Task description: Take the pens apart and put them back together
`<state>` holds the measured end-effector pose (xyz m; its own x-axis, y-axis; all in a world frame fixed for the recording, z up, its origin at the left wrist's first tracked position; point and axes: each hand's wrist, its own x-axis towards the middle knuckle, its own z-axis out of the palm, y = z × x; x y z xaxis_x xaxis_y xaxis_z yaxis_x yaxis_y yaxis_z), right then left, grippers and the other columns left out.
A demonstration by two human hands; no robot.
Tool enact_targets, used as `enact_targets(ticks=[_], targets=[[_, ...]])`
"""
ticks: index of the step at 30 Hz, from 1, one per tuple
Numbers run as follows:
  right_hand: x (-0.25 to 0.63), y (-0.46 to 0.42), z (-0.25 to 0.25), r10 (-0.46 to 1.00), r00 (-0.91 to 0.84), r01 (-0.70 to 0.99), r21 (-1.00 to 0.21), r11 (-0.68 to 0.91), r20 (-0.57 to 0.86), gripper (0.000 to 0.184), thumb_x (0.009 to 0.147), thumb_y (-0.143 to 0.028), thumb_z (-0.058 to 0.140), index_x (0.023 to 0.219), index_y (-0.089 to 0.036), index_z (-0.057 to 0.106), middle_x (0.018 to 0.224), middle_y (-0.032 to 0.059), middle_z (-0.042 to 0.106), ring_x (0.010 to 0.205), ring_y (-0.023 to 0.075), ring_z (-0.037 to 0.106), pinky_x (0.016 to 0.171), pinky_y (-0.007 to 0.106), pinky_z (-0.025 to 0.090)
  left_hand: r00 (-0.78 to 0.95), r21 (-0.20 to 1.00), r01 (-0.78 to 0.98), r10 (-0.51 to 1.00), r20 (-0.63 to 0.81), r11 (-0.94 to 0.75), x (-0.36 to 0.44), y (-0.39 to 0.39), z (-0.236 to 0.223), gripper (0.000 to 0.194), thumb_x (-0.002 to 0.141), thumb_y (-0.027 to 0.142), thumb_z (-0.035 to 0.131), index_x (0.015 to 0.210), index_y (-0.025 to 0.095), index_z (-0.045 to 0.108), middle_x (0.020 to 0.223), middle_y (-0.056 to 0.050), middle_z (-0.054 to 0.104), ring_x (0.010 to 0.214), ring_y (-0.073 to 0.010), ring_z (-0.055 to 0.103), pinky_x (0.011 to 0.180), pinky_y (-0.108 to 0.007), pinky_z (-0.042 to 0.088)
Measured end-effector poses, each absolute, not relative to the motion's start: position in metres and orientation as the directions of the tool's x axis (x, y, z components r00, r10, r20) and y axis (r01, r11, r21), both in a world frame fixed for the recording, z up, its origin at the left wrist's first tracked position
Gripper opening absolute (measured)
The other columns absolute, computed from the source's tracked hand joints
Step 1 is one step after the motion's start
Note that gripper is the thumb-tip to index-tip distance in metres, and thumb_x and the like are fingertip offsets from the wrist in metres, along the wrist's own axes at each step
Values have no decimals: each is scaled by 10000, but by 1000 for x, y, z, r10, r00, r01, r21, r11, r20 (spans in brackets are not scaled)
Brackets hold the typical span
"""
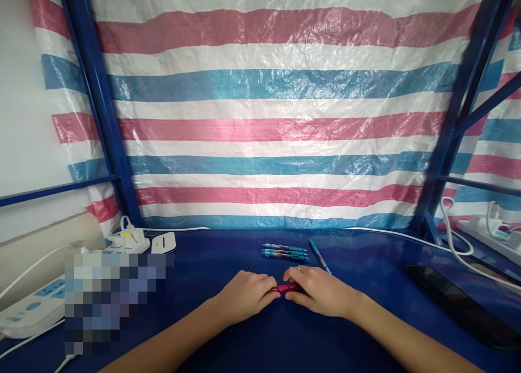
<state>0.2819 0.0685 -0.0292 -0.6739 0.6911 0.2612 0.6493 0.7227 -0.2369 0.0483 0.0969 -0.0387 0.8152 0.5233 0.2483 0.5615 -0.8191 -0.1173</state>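
Observation:
Both my hands rest on the dark blue table near its middle, fingers curled. My left hand and my right hand each grip one end of a small pink-red pen-like object held between them. Just beyond my hands lie three blue pens side by side, and one more blue pen lies at an angle to their right. A tiny dark piece sits left of the pens.
A striped red, white and blue tarp hangs behind the table on blue metal posts. White power strips and cables lie at the left, another strip at the right. A black phone lies at right.

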Motion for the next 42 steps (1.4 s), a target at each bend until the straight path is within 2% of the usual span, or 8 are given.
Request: enact_targets(ticks=[3, 9, 14, 19, 24, 30, 36, 42], targets=[[282, 69, -29, 703, -664, 659, -245, 712, 257, 205, 911, -285, 618, 1056, -201, 499, 922, 25, 623, 826, 202, 608, 697, 280, 433, 817, -113, 558, 521, 246, -822, 48, 97, -40, 174, 984, 324, 529, 891, 204, 615, 779, 31, 675, 648, -166, 653, 515, -245, 344], [281, 69, -28, 689, -683, 654, -216, 725, 242, 138, 1002, -293, 455, 945, -205, 545, 888, 31, 615, 809, 191, 606, 728, 286, 442, 811, -115, 568, 531, 246, -815, 48, 97, -39, 207, 984, 343, 523, 860, 200, 606, 756, 27, 664, 639, -163, 647, 508, -239, 345], [281, 67, -27, 707, -668, 666, -237, 707, 233, 166, 907, -252, 601, 1045, -205, 520, 938, 34, 625, 840, 203, 608, 722, 285, 448, 813, -103, 564, 529, 245, -819, 48, 97, -38, 196, 984, 342, 516, 880, 204, 607, 759, 24, 659, 633, -163, 643, 521, -236, 373], [281, 69, -28, 688, -684, 651, -221, 726, 242, 127, 999, -270, 446, 962, -206, 548, 888, 32, 616, 802, 189, 602, 721, 284, 442, 811, -105, 566, 531, 246, -817, 48, 96, -37, 216, 989, 344, 507, 863, 197, 603, 754, 19, 658, 639, -169, 647, 518, -235, 371], [282, 69, -29, 694, -678, 656, -227, 720, 241, 137, 926, -264, 583, 1034, -204, 525, 912, 25, 619, 818, 197, 602, 704, 279, 438, 817, -108, 556, 518, 255, -824, 48, 96, -38, 198, 986, 334, 512, 879, 200, 611, 755, 22, 660, 629, -165, 643, 522, -235, 373], [282, 69, -28, 683, -688, 651, -208, 730, 243, 166, 1014, -289, 420, 945, -205, 546, 876, 27, 606, 779, 183, 596, 699, 282, 432, 815, -104, 560, 524, 247, -822, 47, 97, -38, 205, 993, 333, 504, 892, 195, 618, 773, 13, 669, 653, -168, 648, 534, -229, 378], [283, 69, -29, 705, -673, 669, -222, 710, 226, 118, 936, -281, 579, 1000, -212, 509, 905, 23, 617, 812, 196, 596, 691, 277, 427, 819, -110, 552, 513, 257, -826, 48, 96, -38, 232, 999, 348, 487, 873, 198, 611, 759, 16, 665, 640, -164, 649, 526, -234, 382], [282, 69, -28, 687, -685, 653, -213, 727, 243, 150, 1015, -289, 429, 931, -211, 525, 862, 16, 600, 760, 176, 586, 667, 274, 416, 810, -100, 556, 511, 289, -825, 47, 98, -39, 329, 1028, 387, 406, 862, 198, 618, 741, 10, 661, 631, -161, 648, 520, -236, 383]])
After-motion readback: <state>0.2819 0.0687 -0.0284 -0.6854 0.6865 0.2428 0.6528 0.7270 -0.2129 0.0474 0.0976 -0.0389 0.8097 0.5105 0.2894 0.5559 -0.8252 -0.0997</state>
